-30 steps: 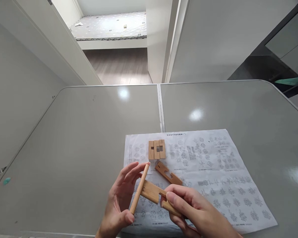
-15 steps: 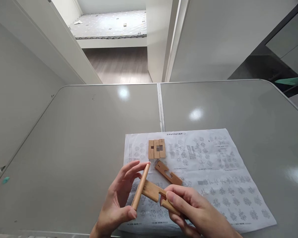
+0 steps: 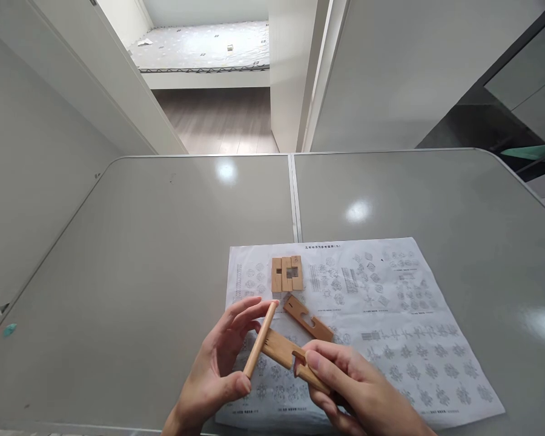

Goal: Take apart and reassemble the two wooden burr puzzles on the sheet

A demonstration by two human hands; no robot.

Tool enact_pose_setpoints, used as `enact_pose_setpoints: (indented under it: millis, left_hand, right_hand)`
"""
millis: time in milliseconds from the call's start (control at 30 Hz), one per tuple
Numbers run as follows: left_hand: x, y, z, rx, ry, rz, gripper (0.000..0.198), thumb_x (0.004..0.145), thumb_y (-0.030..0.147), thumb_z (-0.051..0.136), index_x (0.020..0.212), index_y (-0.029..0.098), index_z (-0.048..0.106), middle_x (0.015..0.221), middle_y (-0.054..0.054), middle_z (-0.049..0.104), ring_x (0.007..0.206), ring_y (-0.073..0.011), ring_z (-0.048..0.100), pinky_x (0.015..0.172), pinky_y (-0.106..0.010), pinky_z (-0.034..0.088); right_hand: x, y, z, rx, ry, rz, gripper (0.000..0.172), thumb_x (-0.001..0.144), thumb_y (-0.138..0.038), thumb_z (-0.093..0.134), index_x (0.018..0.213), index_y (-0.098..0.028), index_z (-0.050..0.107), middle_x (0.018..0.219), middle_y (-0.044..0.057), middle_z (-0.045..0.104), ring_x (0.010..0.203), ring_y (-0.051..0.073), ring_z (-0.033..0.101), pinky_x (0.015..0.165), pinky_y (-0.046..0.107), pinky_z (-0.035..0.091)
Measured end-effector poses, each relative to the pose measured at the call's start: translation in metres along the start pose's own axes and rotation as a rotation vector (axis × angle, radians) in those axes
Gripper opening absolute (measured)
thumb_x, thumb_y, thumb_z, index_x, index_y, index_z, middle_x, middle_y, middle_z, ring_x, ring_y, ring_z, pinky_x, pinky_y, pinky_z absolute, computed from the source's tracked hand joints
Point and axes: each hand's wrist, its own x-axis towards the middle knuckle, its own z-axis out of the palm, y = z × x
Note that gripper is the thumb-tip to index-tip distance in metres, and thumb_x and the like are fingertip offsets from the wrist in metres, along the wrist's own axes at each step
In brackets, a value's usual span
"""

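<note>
My left hand (image 3: 218,369) pinches a round wooden rod (image 3: 260,339) between thumb and fingertips, holding it slanted. My right hand (image 3: 354,390) grips a flat notched wooden piece (image 3: 284,352) whose left end touches the rod. Both are held just above a printed instruction sheet (image 3: 390,315). On the sheet behind them lie another notched wooden piece (image 3: 306,317) and a small block of several wooden bars (image 3: 287,274) fitted side by side with a square hole.
The sheet lies on a grey table (image 3: 140,254) with a seam (image 3: 294,200) down its middle. Grey partition panels (image 3: 413,66) stand behind the table. A small teal object (image 3: 9,330) sits at the far left edge.
Both hands and the two held pieces stay almost still; the left hand has shifted slightly, with the rod's grip barely changed. The pieces on the sheet have not moved.
</note>
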Motion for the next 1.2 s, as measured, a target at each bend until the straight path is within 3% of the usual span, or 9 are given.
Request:
enact_pose_setpoints:
  millis: [167,633,967,1200]
  left_hand:
    - [-0.002,-0.002,-0.002,-0.004,0.006,-0.007,0.098,0.072,0.067,0.092,0.154,0.028,0.057,0.155,-0.016,0.063,0.142,-0.0404,0.056,0.115,-0.043,0.045]
    - [-0.006,0.009,-0.013,0.191,-0.072,-0.075,0.092,0.071,0.073,0.09,0.148,0.029,0.069,0.157,-0.012,0.064,0.149,-0.0421,0.051,0.12,-0.04,0.043]
    - [-0.006,0.009,-0.007,0.206,-0.067,-0.08,0.096,0.069,0.077,0.088,0.148,0.025,0.069,0.155,-0.015,0.065,0.133,-0.0415,0.061,0.11,-0.042,0.051]
    - [-0.006,0.013,-0.006,0.24,-0.031,-0.082,0.098,0.064,0.074,0.093,0.147,0.027,0.071,0.154,-0.013,0.066,0.143,-0.0426,0.054,0.121,-0.043,0.042]
  right_hand:
    - [0.002,0.001,0.001,-0.045,0.018,-0.003,0.066,0.088,-0.084,0.068,0.088,-0.02,0.051,0.063,-0.008,0.05,0.04,0.001,0.03,0.037,0.017,0.018]
    - [0.003,-0.001,0.005,-0.088,-0.006,0.029,0.066,0.089,-0.085,0.066,0.091,-0.02,0.053,0.062,-0.009,0.047,0.042,0.002,0.026,0.038,0.017,0.019]
    - [0.002,0.008,0.004,-0.081,0.011,-0.001,0.065,0.091,-0.084,0.063,0.095,-0.02,0.054,0.063,-0.009,0.048,0.043,0.003,0.03,0.039,0.017,0.024]
    - [0.0,0.008,0.005,-0.084,0.022,-0.008,0.065,0.092,-0.084,0.062,0.097,-0.02,0.055,0.065,-0.008,0.05,0.041,0.002,0.03,0.039,0.018,0.023]
